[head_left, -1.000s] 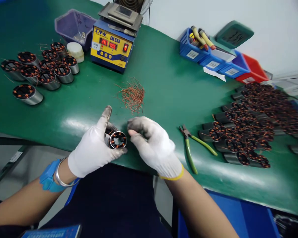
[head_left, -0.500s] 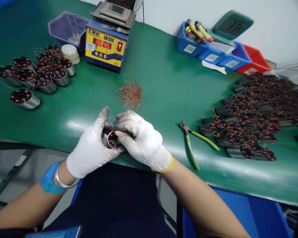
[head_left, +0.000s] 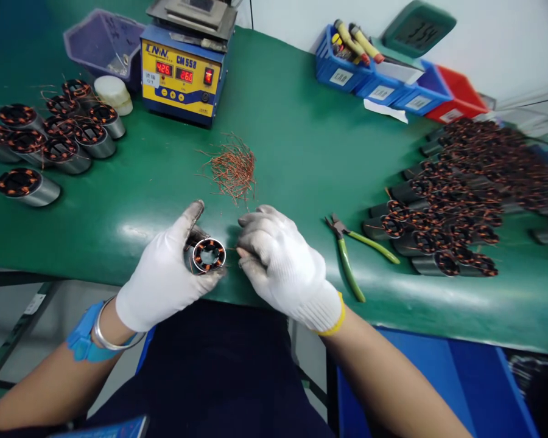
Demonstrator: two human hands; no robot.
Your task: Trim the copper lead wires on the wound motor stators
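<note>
My left hand [head_left: 164,277], in a white glove with darkened fingertips, is wrapped round a motor stator [head_left: 197,258]. The stator's open end, ringed with copper windings, faces up toward me. To its right, my right hand [head_left: 285,264], gloved too, has its fingers curled with thumb and forefinger pinched together. A faint thin copper wire seems to run from the stator's rim to that pinch; its end is hidden in the fingers. Beyond both hands lies a heap of copper wire offcuts [head_left: 232,169]. Green-handled cutters [head_left: 342,234] rest to the right with jaws apart.
Several stators [head_left: 66,155] stand at the left; a large cluster of others [head_left: 438,213] fills the right. At the back are a CM 558 solder pot [head_left: 178,79], a purple bin [head_left: 98,45], a white round block [head_left: 112,91], blue bins [head_left: 342,70], a red bin [head_left: 456,91] and a clock [head_left: 418,30].
My right hand has drawn away from the stator to the right, so its wound end now shows fully. My left hand keeps its hold. The whole view has shifted slightly.
</note>
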